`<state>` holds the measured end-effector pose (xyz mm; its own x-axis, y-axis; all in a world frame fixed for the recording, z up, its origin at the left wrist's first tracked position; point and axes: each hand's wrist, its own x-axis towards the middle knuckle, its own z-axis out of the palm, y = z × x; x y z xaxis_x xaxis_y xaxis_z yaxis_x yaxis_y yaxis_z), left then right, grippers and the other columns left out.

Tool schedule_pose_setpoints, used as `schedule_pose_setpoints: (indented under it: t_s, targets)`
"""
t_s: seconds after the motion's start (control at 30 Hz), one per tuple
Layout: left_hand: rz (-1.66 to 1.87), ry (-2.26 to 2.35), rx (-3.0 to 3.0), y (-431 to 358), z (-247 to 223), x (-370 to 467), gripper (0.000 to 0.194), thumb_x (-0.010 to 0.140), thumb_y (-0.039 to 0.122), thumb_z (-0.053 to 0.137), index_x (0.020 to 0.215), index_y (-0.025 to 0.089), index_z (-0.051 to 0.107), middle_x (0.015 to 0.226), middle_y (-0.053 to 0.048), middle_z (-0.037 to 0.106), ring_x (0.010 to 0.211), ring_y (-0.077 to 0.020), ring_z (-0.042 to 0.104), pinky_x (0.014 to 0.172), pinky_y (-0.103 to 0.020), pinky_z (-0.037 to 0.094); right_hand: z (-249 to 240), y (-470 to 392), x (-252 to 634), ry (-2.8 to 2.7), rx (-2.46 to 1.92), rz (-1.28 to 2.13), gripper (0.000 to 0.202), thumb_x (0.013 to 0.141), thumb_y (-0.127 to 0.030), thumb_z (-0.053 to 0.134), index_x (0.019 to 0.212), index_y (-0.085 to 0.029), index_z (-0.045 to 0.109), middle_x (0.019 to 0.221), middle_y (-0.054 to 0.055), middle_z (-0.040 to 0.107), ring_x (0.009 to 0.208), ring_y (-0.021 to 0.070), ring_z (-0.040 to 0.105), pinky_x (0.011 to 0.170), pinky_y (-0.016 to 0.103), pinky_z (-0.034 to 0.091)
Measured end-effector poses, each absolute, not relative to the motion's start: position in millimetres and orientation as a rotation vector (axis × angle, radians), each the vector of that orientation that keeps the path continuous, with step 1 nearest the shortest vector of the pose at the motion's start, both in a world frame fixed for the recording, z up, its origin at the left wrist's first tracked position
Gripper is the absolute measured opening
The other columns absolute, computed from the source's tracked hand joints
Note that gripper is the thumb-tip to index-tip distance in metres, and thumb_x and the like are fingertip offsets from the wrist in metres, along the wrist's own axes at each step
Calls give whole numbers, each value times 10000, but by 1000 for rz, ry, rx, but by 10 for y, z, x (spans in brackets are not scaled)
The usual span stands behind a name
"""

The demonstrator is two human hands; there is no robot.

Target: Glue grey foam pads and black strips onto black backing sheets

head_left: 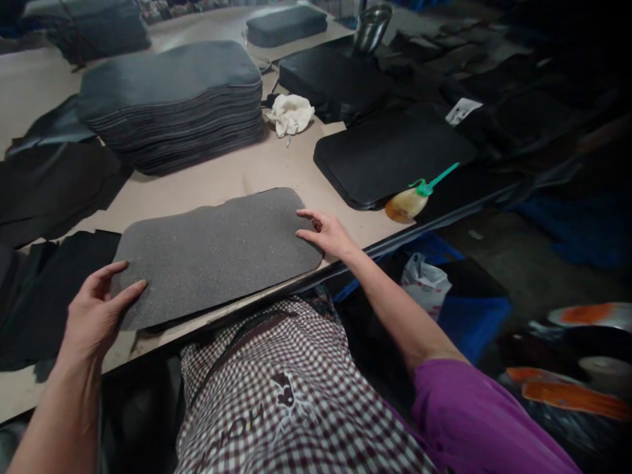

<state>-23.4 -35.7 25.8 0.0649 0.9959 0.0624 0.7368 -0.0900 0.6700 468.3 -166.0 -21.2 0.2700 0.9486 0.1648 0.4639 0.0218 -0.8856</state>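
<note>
A grey, speckled rectangular sheet with rounded corners [217, 253] lies in front of me at the table's near edge, with a dark layer showing beneath its front edge. My left hand [96, 303] grips its left end, thumb and index finger on the top face and the other fingers curled at the edge. At the opposite end, my right hand [326, 234] holds the right side, thumb and forefinger on top. The undersides of both grips are hidden. Behind the sheet stands a tall stack of similar dark sheets [172, 105].
Dark flat pieces [54, 289] lie at left. To the right are a black stack [385, 155], a squeeze bottle with a green nozzle [407, 204] and, farther back, a crumpled white cloth [290, 114]. A metal cup [372, 29] stands at the back. A plastic bag [425, 283] sits below the table edge.
</note>
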Motion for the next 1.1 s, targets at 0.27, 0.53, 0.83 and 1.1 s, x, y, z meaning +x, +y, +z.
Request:
schedule_pose_setpoints:
  t_s: [0.27, 0.53, 0.83, 1.1]
  targets:
    - [883, 1608, 1627, -352, 213, -169, 687, 660, 422, 904, 1310, 325, 701, 1342, 1, 718, 1206, -216, 671, 866, -258, 594, -239, -1662, 4678, -1424, -1630, 551, 497, 875, -321, 778, 1354, -239, 676, 970, 21, 681, 812, 194, 567, 778, 360, 508]
    - [817, 1678, 1672, -444, 204, -109, 732, 662, 491, 870, 1341, 288, 686, 1253, -27, 724, 967, -183, 675, 708, -227, 561, -213, -1676, 4675, -1455, -1632, 467, 471, 879, -283, 768, 1342, -238, 686, 1165, 56, 725, 954, 229, 656, 915, 411, 547]
    - [760, 1641, 1655, -513, 236, -81, 678, 726, 475, 875, 1348, 306, 663, 1253, -24, 711, 961, -183, 689, 747, -259, 582, -243, -1673, 4679, -1496, -1648, 462, 477, 902, -333, 732, 1366, -246, 660, 1266, 76, 706, 1080, 267, 662, 1008, 462, 543]
    - [740, 1513, 1871, -427, 190, -195, 507, 833, 428, 769, 1284, 207, 701, 1205, -77, 718, 981, -198, 653, 892, -325, 525, -237, -1753, 4581, -1727, -1795, -98, 590, 939, -485, 684, 1444, -191, 603, 1456, 199, 527, 1251, 359, 545, 1105, 536, 437]
